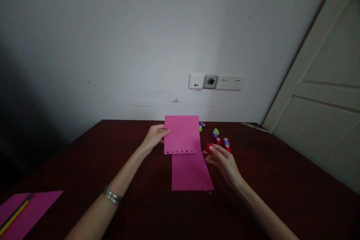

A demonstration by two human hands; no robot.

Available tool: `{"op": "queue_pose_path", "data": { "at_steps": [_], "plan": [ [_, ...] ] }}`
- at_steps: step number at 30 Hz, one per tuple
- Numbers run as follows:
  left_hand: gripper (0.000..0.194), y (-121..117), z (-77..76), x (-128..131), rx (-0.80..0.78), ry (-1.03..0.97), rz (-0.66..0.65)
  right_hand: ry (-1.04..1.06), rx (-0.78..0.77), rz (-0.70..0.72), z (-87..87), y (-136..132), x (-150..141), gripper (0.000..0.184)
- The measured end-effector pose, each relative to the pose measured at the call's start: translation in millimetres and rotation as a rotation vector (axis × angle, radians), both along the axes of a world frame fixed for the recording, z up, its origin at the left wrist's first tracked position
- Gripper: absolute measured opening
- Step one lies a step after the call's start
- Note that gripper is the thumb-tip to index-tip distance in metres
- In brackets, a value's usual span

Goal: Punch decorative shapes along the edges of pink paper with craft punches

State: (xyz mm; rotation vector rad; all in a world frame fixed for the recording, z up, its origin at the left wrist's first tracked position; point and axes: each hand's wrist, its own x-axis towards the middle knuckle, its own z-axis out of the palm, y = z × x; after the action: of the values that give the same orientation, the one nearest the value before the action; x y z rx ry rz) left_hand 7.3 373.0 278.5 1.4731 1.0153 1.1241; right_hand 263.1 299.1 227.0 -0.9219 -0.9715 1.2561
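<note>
My left hand point(154, 137) pinches the left edge of a pink sheet of paper point(181, 133), which is raised above the table. A row of small punched shapes runs along the sheet's lower edge. Beneath it, a second pink sheet point(191, 174) lies flat. To the right, my right hand point(223, 159) holds a red craft punch point(209, 147) between thumb and fingers, close to the raised sheet's lower right corner. More small punches in red, purple and green, such as a purple punch point(215, 134), stand just behind my right hand.
At the near left, a yellow pencil point(14, 215) and a dark one lie on another pink sheet point(42, 206). Tiny paper bits point(208, 192) lie by the flat sheet's front edge. The dark red table point(135, 202) meets a wall with sockets point(229, 82); a white door point(323, 120) is at right.
</note>
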Motion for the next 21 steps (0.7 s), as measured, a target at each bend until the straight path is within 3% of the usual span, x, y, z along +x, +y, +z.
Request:
{"op": "queue_pose_path", "data": {
  "at_steps": [8,21],
  "plan": [
    [0.034,0,3.2,0,0.089,-0.185,0.088,-0.215,0.081,0.191,-12.8,-6,-14,0.027],
    [0.038,0,-5.4,1,0.104,-0.110,0.073,-0.171,0.080,0.093,-11.0,-6,-13,0.027]
  ]
}}
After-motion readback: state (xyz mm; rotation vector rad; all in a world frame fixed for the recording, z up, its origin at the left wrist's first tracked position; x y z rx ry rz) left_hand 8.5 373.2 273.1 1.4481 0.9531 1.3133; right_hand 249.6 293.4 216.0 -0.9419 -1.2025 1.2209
